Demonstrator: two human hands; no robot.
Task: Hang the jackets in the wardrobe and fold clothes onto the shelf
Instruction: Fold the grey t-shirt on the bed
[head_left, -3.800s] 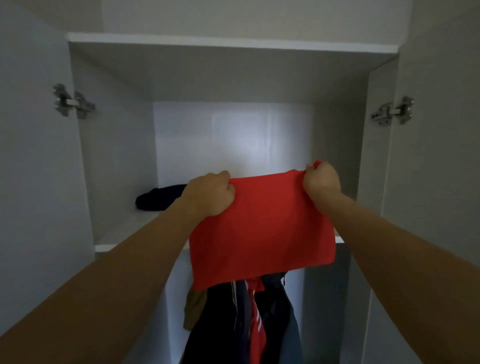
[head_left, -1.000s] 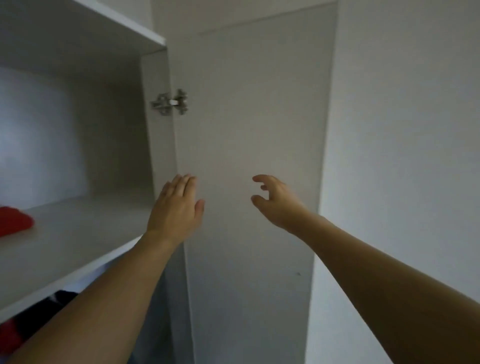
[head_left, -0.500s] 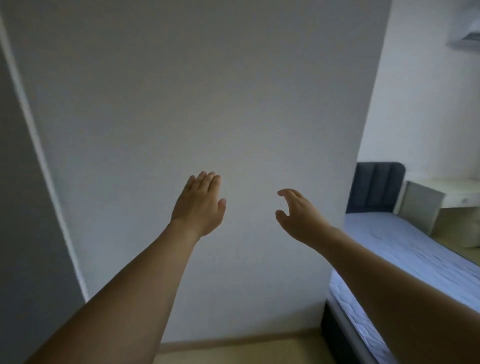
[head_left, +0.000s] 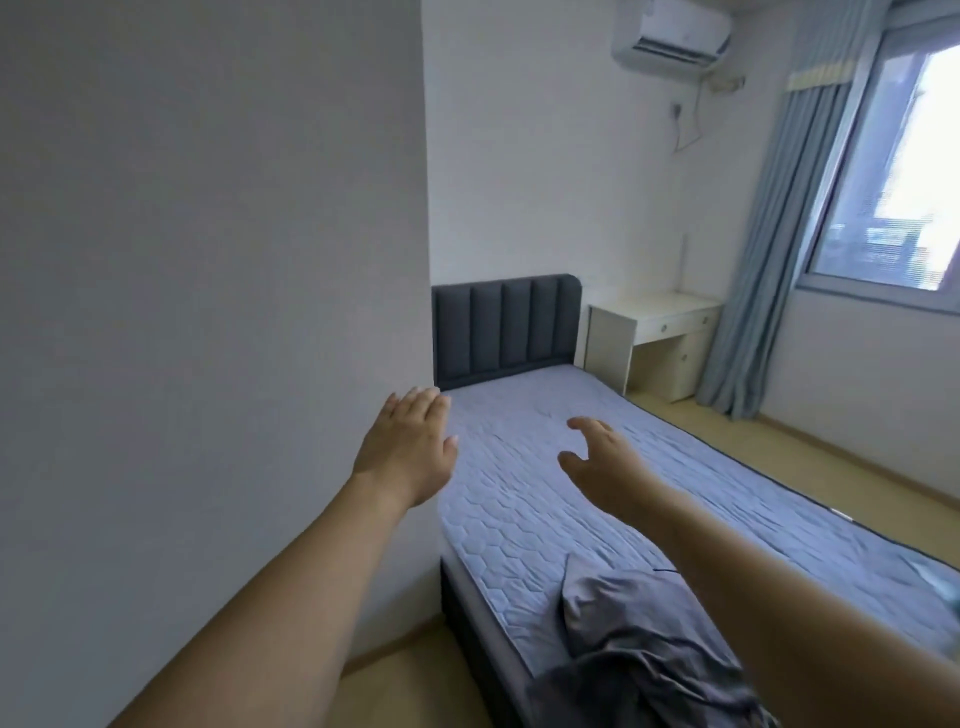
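A crumpled grey garment (head_left: 639, 649) lies at the near end of the bed (head_left: 545, 493), partly under my right forearm. My left hand (head_left: 408, 449) is stretched out in the air with straight fingers and holds nothing. My right hand (head_left: 602, 460) is also raised over the mattress, fingers loosely spread and empty. Both hands hover well beyond and above the grey garment. The wardrobe and its shelf are out of view.
A plain white wall (head_left: 208, 312) fills the left half. The bed has a dark padded headboard (head_left: 504, 327). A small white desk (head_left: 654, 338) stands beyond it, next to blue curtains (head_left: 769, 291) and a window. Wooden floor runs along both sides of the bed.
The red garment was laid on the wardrobe shelf and released. My view has swung right from the wardrobe to the bed; both empty hands stay raised in front of me.
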